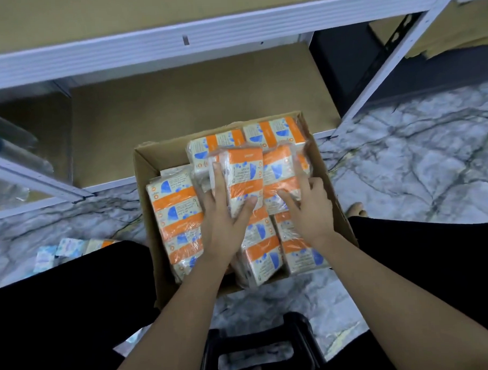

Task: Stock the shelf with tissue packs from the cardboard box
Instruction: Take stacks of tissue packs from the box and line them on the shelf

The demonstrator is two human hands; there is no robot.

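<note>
An open cardboard box (152, 172) stands on the floor between my knees, filled with several orange, white and blue tissue packs in clear wrap. My left hand (225, 222) grips one tissue pack (243, 171) that stands raised above the others, fingers on its left side and thumb on its lower right. My right hand (312, 207) lies on the neighbouring tissue pack (278, 172), fingers spread over its wrap. Beyond the box lies the low brown shelf board (191, 103), bare, under a white metal shelf rail (230, 26).
White shelf uprights (394, 63) stand right of the box, and a clear plastic bin (9, 147) fills the left bay. Other tissue packs (69, 248) lie on the marble floor at left. A black stool (261, 349) sits below me. Torn cardboard (460, 32) lies at far right.
</note>
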